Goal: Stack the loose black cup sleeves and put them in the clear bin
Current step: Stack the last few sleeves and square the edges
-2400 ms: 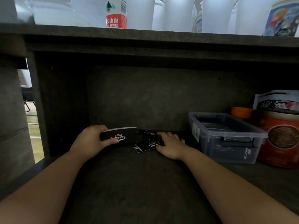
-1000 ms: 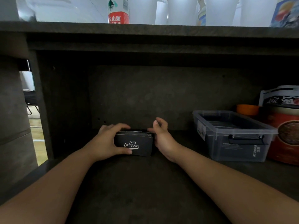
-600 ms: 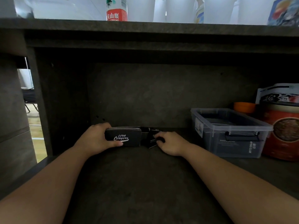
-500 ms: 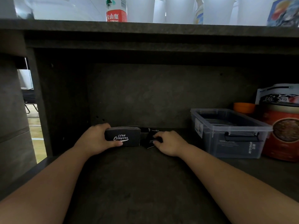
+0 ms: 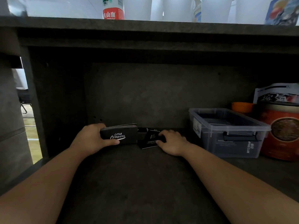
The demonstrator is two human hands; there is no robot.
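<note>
From my remote seat this looks like the storage space under a café or drink-stall counter. I see a dark stone-patterned shelf (image 5: 145,183) set beneath a surface (image 5: 145,23) lined with tall white cups (image 5: 178,7) and a red-labelled water bottle (image 5: 113,8). On the shelf sit printed black cup sleeves (image 5: 119,135), a clear bin (image 5: 226,131), a big red tin (image 5: 281,131), an orange lid or cup (image 5: 241,106) and a printed bag (image 5: 278,94). Through the gap at left I see a pale floor and chair legs (image 5: 25,109).
</note>
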